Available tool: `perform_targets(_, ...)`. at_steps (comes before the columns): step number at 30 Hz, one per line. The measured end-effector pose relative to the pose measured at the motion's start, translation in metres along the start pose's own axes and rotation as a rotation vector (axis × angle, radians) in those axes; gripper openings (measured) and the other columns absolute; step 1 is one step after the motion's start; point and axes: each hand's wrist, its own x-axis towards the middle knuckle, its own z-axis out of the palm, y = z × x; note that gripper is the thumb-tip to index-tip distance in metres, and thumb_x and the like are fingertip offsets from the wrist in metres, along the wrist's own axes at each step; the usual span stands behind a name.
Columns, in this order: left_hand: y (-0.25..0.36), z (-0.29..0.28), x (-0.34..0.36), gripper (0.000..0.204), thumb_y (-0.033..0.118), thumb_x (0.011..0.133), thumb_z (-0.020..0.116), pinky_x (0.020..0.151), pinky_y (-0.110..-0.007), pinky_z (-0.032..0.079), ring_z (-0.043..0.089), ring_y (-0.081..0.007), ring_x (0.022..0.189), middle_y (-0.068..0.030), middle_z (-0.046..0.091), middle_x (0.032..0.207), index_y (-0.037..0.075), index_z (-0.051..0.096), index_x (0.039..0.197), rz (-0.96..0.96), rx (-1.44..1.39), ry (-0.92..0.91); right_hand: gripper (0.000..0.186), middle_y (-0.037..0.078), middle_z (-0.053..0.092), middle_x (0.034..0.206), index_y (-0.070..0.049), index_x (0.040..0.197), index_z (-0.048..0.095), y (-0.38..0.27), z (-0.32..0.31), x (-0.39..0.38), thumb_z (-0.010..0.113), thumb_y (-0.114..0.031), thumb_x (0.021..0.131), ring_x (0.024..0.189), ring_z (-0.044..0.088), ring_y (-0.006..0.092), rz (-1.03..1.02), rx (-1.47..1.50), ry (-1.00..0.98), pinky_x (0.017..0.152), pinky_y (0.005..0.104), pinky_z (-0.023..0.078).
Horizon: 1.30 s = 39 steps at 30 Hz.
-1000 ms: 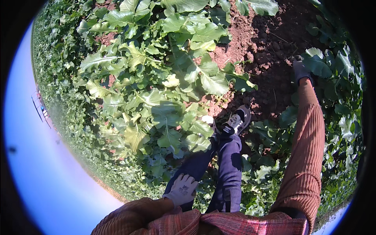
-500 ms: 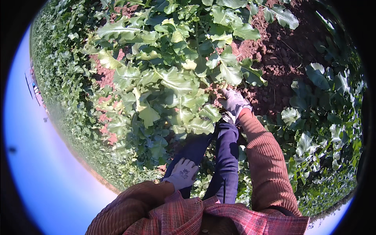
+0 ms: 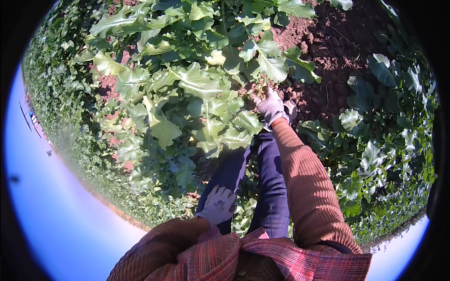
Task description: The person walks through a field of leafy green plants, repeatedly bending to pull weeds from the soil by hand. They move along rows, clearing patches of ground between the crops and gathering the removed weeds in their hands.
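My right hand [image 3: 271, 107], in a pale grey glove, reaches down to the reddish soil beside the broad-leaved plants. Its fingers are closed on a small clump of stems and soil [image 3: 262, 88]; the fingertips are partly hidden. Just above it hangs a lobed green leaf [image 3: 272, 65]. To the left spreads a large leafy plant [image 3: 201, 84] with wavy, light green leaves. My left hand [image 3: 218, 205], gloved too, lies on my left trouser leg with its fingers stretched out and holds nothing.
Crumbly red-brown soil [image 3: 323, 42] runs along the upper right. More dark green plants [image 3: 370, 154] grow on the right, and a dense leafy field [image 3: 61, 93] stretches away on the left. My shoe [image 3: 290, 110] stands right by my right hand.
The view has shifted a little. My right hand has come up slightly, and a clump with soil now shows at its fingers. My left hand has stayed on my leg.
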Motion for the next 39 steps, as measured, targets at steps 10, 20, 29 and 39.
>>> perform_targets(10, -0.009, 0.004, -0.007, 0.036, 0.026, 0.073, 0.069, 0.110, -0.051, 0.037, 0.055, -0.0333, 0.110, -0.0119, 0.059, 0.105, 0.008, 0.063, 0.104, 0.034, -0.004, -0.023, 0.038, 0.020, 0.073, 0.104, -0.008, 0.110, 0.072, -0.018, 0.060, 0.012, 0.069, -0.038, 0.088, 0.101, 0.069, 0.0356, -0.079, 0.472, -0.301, 0.088, 0.0424, 0.054)
perform_targets(20, -0.016, 0.007, -0.010, 0.031, 0.028, 0.079, 0.066, 0.112, -0.055, 0.034, 0.053, -0.0325, 0.113, -0.0122, 0.058, 0.110, 0.008, 0.062, 0.103, 0.022, 0.008, -0.046, 0.063, 0.021, 0.063, 0.124, -0.011, 0.135, 0.057, 0.000, 0.015, 0.051, 0.073, -0.044, 0.083, 0.115, 0.063, 0.0388, 0.115, 0.088, 0.110, 0.099, 0.0451, 0.050)
perform_targets(29, -0.016, 0.009, -0.015, 0.032, 0.025, 0.077, 0.067, 0.112, -0.052, 0.034, 0.052, -0.0323, 0.113, -0.0124, 0.057, 0.109, 0.008, 0.061, 0.103, 0.031, -0.042, -0.040, 0.027, 0.005, 0.073, 0.084, -0.001, 0.100, 0.072, 0.051, 0.026, 0.035, 0.071, -0.027, 0.095, 0.073, 0.063, 0.0142, 0.055, 0.735, 0.184, 0.070, 0.0302, 0.051)
perform_targets(39, -0.012, 0.016, -0.018, 0.023, 0.021, 0.080, 0.065, 0.109, -0.049, 0.039, 0.057, -0.0316, 0.107, -0.0124, 0.061, 0.105, 0.011, 0.064, 0.101, 0.059, -0.095, 0.113, 0.038, 0.004, 0.068, 0.107, -0.004, 0.126, 0.056, 0.035, -0.080, 0.004, 0.074, -0.009, 0.093, 0.091, 0.065, 0.0145, 0.161, 0.996, 0.361, 0.084, 0.0279, 0.055)
